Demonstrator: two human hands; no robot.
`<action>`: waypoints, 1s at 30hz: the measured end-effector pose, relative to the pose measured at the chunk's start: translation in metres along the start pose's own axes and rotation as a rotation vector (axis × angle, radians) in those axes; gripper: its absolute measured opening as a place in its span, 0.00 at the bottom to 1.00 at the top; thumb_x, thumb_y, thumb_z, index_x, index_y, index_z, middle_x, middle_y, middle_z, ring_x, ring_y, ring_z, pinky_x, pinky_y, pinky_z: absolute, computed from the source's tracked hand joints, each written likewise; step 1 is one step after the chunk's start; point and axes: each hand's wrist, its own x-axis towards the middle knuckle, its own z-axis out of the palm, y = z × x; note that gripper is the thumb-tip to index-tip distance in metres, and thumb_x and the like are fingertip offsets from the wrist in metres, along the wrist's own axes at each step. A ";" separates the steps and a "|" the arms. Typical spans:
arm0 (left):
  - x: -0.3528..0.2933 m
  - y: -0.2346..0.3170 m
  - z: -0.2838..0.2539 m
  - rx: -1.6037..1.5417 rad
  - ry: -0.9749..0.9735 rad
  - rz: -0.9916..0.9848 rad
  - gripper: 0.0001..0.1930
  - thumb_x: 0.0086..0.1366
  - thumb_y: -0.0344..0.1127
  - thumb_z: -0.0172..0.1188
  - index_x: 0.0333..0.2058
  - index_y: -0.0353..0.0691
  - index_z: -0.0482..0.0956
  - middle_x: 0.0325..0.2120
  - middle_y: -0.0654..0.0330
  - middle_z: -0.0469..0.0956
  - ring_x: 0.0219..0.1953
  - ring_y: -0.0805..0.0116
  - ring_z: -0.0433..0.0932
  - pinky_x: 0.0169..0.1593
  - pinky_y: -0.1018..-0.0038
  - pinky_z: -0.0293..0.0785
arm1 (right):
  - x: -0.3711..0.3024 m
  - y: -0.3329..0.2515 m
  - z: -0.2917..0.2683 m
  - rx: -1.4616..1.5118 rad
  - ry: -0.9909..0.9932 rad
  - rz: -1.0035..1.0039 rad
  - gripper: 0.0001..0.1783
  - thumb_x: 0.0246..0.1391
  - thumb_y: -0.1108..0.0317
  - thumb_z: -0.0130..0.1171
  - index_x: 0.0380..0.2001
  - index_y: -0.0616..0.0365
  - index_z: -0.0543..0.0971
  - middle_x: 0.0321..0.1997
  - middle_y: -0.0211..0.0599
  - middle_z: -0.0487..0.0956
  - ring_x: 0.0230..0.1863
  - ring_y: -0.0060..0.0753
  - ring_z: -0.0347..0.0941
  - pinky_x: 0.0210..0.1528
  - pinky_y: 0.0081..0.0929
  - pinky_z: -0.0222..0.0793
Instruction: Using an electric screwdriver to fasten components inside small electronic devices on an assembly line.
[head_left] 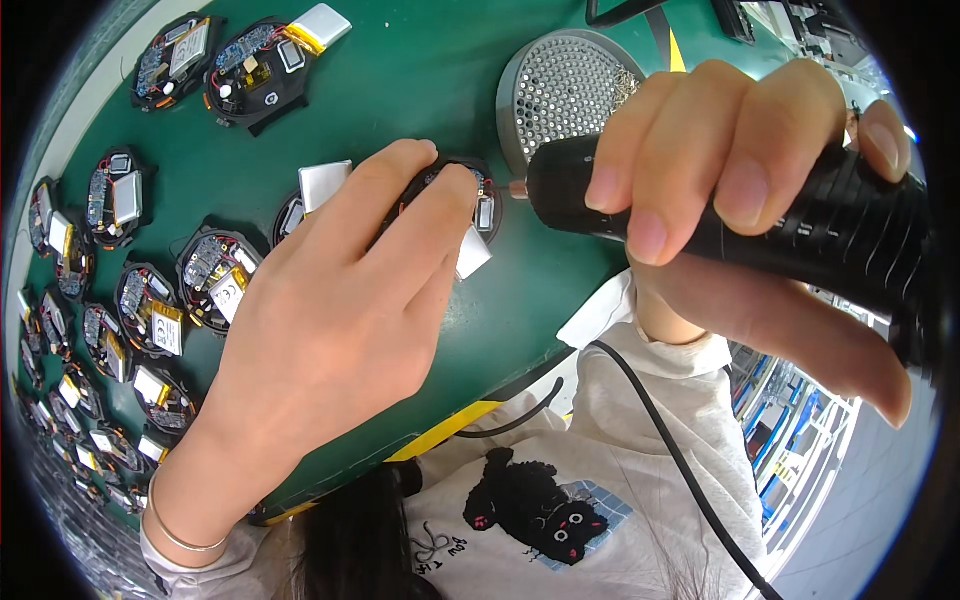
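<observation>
L hand (335,300): bent over a round blk plastic unit (486,208) on the smooth green tabletop (425,80), fingertips at its top; can't tell if it's pinching, underside hidden. Unit's partly covered by the fingers, w/ a flat silvery cell (473,254) jutting out at its near edge. Thin metal bangle (185,540) on L wrist.

R hand (725,160): fingers clamped over a matte blk driver (790,225), fat cylinder w/ ribbed rear, thumb stretched out below. Driver lies approx. level, coppery tip (518,188) pointing L, just beside unit's R rim; contact unclear.

Behind driver nose: round grey dish (510,95), floor dotted w/ rows of holes, tiny metal bits at R side. More round units (120,197) on L, w/ blue boards, glossy pillow-shaped cells & yellow tape. Rubbery blk cable (665,425) curves across the soft off-white top (640,510).
</observation>
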 end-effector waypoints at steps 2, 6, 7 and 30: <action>-0.002 -0.001 -0.001 -0.012 -0.019 -0.051 0.26 0.43 0.22 0.63 0.45 0.26 0.75 0.46 0.51 0.74 0.50 0.49 0.73 0.51 0.61 0.74 | 0.000 0.007 -0.001 0.021 0.004 -0.005 0.57 0.41 0.22 0.55 0.64 0.52 0.59 0.45 0.35 0.69 0.30 0.33 0.71 0.31 0.36 0.72; 0.003 -0.002 -0.005 0.056 -0.042 0.027 0.25 0.43 0.22 0.63 0.45 0.27 0.76 0.46 0.53 0.74 0.50 0.51 0.73 0.50 0.63 0.74 | 0.001 0.004 -0.009 0.031 0.011 0.006 0.56 0.41 0.20 0.52 0.63 0.52 0.61 0.45 0.34 0.70 0.30 0.32 0.71 0.31 0.35 0.71; 0.003 -0.003 -0.005 0.079 -0.036 0.044 0.25 0.43 0.22 0.63 0.44 0.27 0.76 0.46 0.53 0.74 0.50 0.51 0.73 0.50 0.63 0.74 | 0.004 0.004 -0.009 0.035 0.009 0.003 0.56 0.41 0.20 0.52 0.63 0.52 0.61 0.45 0.34 0.70 0.30 0.32 0.71 0.31 0.35 0.71; 0.007 -0.002 -0.001 0.022 -0.010 0.046 0.25 0.41 0.20 0.63 0.43 0.27 0.75 0.45 0.51 0.73 0.50 0.48 0.73 0.51 0.61 0.72 | -0.004 -0.007 -0.030 -0.100 0.081 0.012 0.55 0.37 0.16 0.50 0.60 0.45 0.68 0.45 0.35 0.73 0.32 0.33 0.72 0.34 0.38 0.69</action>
